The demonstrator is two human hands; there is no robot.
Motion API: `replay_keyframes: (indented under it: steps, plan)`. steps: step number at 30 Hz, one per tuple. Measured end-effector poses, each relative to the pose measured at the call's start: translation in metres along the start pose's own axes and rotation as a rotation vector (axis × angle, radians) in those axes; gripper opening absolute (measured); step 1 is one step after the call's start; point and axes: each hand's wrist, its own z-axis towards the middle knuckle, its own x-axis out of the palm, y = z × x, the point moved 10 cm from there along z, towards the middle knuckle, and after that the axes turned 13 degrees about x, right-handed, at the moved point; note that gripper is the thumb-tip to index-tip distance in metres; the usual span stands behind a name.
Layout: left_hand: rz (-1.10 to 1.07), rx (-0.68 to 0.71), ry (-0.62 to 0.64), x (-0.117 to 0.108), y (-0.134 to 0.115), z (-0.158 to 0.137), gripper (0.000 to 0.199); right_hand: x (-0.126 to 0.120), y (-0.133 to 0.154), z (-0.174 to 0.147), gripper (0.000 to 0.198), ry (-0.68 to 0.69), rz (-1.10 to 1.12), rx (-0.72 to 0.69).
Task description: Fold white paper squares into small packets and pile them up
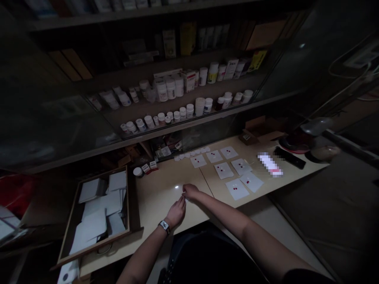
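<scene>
My left hand (177,213), with a watch (164,225) on its wrist, meets my right hand (191,192) above the front of the pale tabletop (160,193). The fingertips of both are pinched together on a small white paper (186,200); most of it is hidden by the fingers. To the right lie several flat white paper squares (241,167), each with a few small red and white pills on it. Behind them, small white folded packets (192,153) sit in a row.
At the left stands a wooden drawer (128,197) with stacks of white paper. A white jar (138,172) and small boxes are at the back. Shelves (174,125) of medicine bottles rise behind. On the right are a lit phone (270,164), a dark phone-like object (291,157) and a cardboard box (260,128).
</scene>
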Motion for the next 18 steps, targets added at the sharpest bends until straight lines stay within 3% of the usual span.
replay_keyframes:
  steps: [6,15,18]
  plan:
    - [0.014,0.014,0.026,0.005,-0.002,-0.001,0.045,0.008,-0.008,-0.003,0.011,-0.021,0.056,0.075]
    - [-0.044,0.014,0.009,-0.001,-0.003,-0.004,0.046,0.008,-0.013,-0.007,0.012,-0.046,0.097,0.004]
    - [-0.063,0.010,-0.009,-0.003,-0.003,-0.005,0.047,0.009,-0.011,-0.015,0.013,-0.109,0.102,-0.050]
